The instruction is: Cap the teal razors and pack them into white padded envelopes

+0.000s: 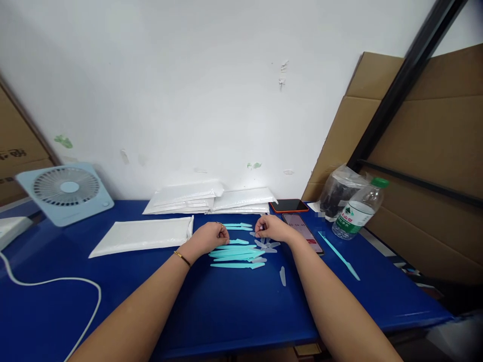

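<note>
Turquoise eyebrow razors [237, 255] lie in a loose pile on the blue table, their blade ends pointing right. My left hand [209, 238] is closed at the pile's upper left, its fingertips pinching the handle end of one razor [239, 242]. Two more razors [238, 227] lie just beyond it. Across from it, my right hand [274, 229] is closed in a pinch above several translucent blade covers [268, 246]; what is between its fingertips is too small to make out. One cover [283, 276] lies apart, nearer the table's front edge.
White padded packets [181, 196] are stacked against the wall; another packet [141, 235] lies left. Two phones [302, 229] [290, 205], a single razor [339, 255] and a water bottle [354, 213] are on the right. A blue fan [68, 193] and white cable [56, 278] occupy the left.
</note>
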`<state>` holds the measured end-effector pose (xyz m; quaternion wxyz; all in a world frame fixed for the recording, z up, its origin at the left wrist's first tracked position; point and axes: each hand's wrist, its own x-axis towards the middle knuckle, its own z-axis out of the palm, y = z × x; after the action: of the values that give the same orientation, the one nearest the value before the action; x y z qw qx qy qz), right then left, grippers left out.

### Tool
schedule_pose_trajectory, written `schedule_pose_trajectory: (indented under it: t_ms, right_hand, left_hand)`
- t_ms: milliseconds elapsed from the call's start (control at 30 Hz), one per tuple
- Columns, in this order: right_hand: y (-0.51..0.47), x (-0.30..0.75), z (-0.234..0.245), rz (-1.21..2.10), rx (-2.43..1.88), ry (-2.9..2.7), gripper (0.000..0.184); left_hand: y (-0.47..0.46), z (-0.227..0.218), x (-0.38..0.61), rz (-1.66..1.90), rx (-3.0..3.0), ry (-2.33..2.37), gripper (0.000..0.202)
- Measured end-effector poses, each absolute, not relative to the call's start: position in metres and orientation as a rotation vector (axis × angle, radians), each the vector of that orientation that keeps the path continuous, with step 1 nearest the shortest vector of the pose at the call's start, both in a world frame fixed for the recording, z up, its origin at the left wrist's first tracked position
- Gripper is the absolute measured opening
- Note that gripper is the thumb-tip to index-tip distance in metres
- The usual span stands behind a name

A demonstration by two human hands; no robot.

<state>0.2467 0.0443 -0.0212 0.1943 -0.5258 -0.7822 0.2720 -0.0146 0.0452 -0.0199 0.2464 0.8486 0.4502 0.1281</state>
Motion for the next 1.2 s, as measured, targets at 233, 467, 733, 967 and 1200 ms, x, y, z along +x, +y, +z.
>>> schedule_pose_trajectory:
  t_ms: [233, 467, 733, 967, 1200]
  right_hand:
    - [0.039, 0.248, -0.011, 0.832, -1.385, -2.085, 0.016]
    - [0.040, 0.245, -0.013, 0.882, -1.319, -2.059, 0.018]
    - [0.043, 0.236, -0.022, 0.847, -1.280, -2.046, 0.019]
    - [0.043, 0.232, -0.023, 0.838, -1.277, -2.030, 0.015]
    - [0.041, 0.233, -0.019, 0.843, -1.287, -2.031, 0.014]
  left_hand:
    - [0.048, -0.022, -0.016, 0.542, 2.293, 1.379, 0.014]
    - [0.047, -0.018, -0.014, 0.615, 2.310, 1.383, 0.013]
    - [0.042, -0.018, -0.009, 0.656, 2.353, 1.338, 0.012]
    - [0.040, -0.016, -0.008, 0.655, 2.334, 1.333, 0.013]
    - [0.039, -0.012, -0.007, 0.628, 2.339, 1.361, 0.015]
